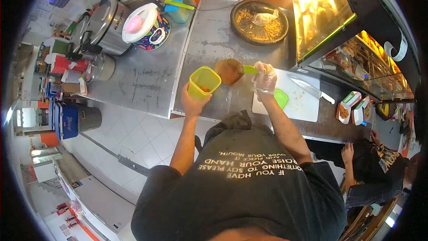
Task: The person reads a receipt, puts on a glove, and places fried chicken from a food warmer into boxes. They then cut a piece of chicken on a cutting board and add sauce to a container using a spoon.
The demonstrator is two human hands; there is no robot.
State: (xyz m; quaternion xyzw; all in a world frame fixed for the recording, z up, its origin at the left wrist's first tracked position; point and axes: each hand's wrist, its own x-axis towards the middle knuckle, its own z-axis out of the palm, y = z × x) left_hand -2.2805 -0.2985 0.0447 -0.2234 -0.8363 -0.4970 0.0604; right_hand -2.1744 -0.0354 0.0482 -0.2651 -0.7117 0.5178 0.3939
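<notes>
My left hand (195, 102) is wrapped round a yellow-green square container (205, 81), tilted, with a little orange-brown food at its bottom. My right hand (265, 78), in a clear plastic glove, grips the green handle of a utensil (250, 69). Beside the utensil's far end lies a brown patch or flat item (229, 72) that I cannot make out clearly. Under my right wrist is a white cutting board (307, 105) bearing a green lid (281, 98) and a knife (307, 85).
A dark stone bowl (258, 22) of crumbly food stands at the back. A lit glass cabinet (327, 18) is on the right, near paper boxes (350, 107) and another person (379, 165). Cookers (107, 27) and a patterned pot (154, 35) stand left.
</notes>
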